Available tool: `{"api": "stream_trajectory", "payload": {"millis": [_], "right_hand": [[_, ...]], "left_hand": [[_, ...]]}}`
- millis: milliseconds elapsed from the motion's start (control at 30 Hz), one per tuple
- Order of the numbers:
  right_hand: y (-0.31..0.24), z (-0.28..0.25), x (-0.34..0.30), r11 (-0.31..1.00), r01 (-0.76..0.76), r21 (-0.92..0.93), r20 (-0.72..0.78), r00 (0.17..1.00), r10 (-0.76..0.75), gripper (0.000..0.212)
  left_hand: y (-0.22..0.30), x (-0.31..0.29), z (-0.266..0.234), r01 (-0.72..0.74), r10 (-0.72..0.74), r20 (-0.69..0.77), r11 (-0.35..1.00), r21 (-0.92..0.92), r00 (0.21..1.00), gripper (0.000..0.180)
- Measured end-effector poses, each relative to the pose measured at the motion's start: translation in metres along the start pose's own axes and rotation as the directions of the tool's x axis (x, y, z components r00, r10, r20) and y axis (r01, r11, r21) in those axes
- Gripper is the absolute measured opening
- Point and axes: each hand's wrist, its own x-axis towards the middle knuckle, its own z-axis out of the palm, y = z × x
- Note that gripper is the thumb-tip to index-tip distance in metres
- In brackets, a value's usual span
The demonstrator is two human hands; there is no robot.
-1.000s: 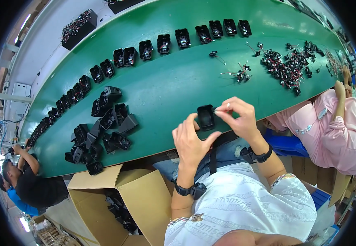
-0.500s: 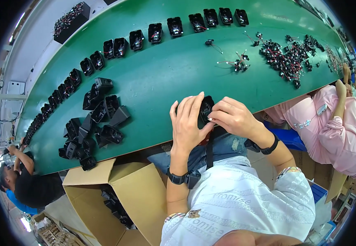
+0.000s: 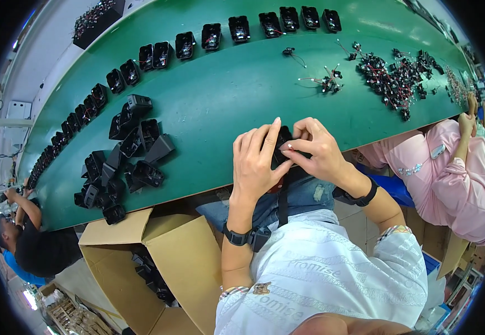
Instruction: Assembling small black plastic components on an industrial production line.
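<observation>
At the near edge of the green table, my left hand (image 3: 253,162) is wrapped round a black plastic housing (image 3: 283,137), its open side facing up. Most of the housing is hidden behind the fingers. My right hand (image 3: 319,152) pinches a small white connector (image 3: 290,147) with a bit of red wire, right over the housing's opening. Whether the connector touches anything inside cannot be made out.
Along the green table (image 3: 214,100) runs a curved row of black housings (image 3: 211,36). Loose housings (image 3: 131,142) are heaped at left, wired black parts (image 3: 387,78) at right. A cardboard box (image 3: 186,268) stands below the edge. A person in pink (image 3: 449,173) sits at right, another person (image 3: 41,245) at far left.
My right fingers have shifted slightly left and up over the housing, with the thumb and index finger still pinching the white connector. My left hand keeps its hold. The whole view has shifted a little.
</observation>
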Motion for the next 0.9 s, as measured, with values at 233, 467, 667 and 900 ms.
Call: {"api": "stream_trajectory", "payload": {"millis": [233,467,667,900], "right_hand": [[0.004,-0.009,0.004,0.989,0.135,-0.060,0.079,0.988,-0.130,0.028],[0.006,-0.006,0.005,0.985,0.167,-0.042,0.090,0.983,-0.163,0.033],[0.000,-0.027,0.016,0.978,0.177,0.108,0.082,0.979,-0.187,0.035],[-0.003,-0.056,0.063,0.991,0.130,-0.042,-0.006,0.991,-0.130,0.034]], "left_hand": [[-0.003,-0.001,-0.004,0.046,-0.042,0.047,0.995,-0.088,0.998,0.095],[-0.007,-0.001,0.000,0.010,-0.010,-0.010,0.998,-0.060,1.000,0.090],[0.001,0.009,0.004,-0.077,0.072,-0.137,0.997,-0.032,0.988,0.089],[0.023,0.053,0.014,-0.148,0.095,-0.341,0.980,-0.135,0.935,0.087]]}}
